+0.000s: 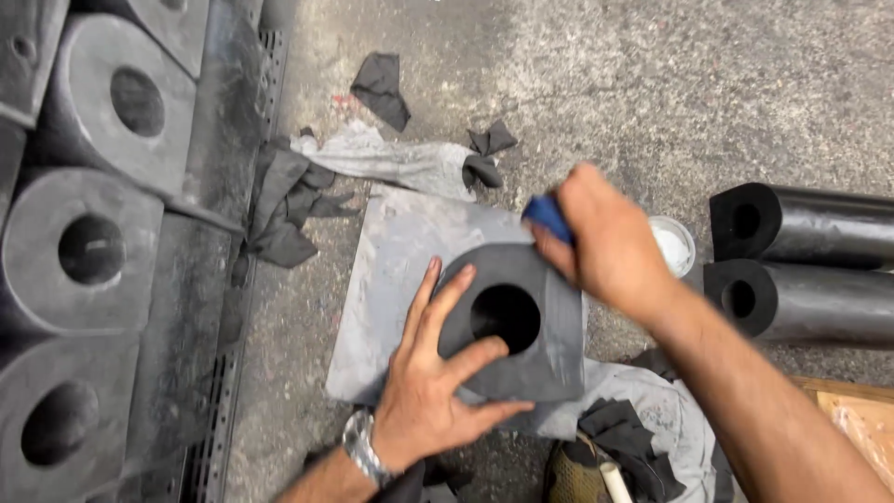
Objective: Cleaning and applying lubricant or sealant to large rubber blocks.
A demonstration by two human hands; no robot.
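Rubber block (521, 321) with round bore stood on grey mat (400, 270), mid-floor | left hand (433, 382) lay spread across its face, steadying | right hand (605, 247) was clenched round blue tool (547, 216) at block's top edge, apparently trimming; next stroke needs firm bracing | concrete floor (596, 84), rags (382, 158), black rubber tubes (801, 224) at right.

Packages: none clearly in view.
Container: a small round white tub (672, 244), open at the top, stands on the concrete floor (652, 84) just right of the person's right hand.
Labels: none visible.
Signs: none.
Screens: none.
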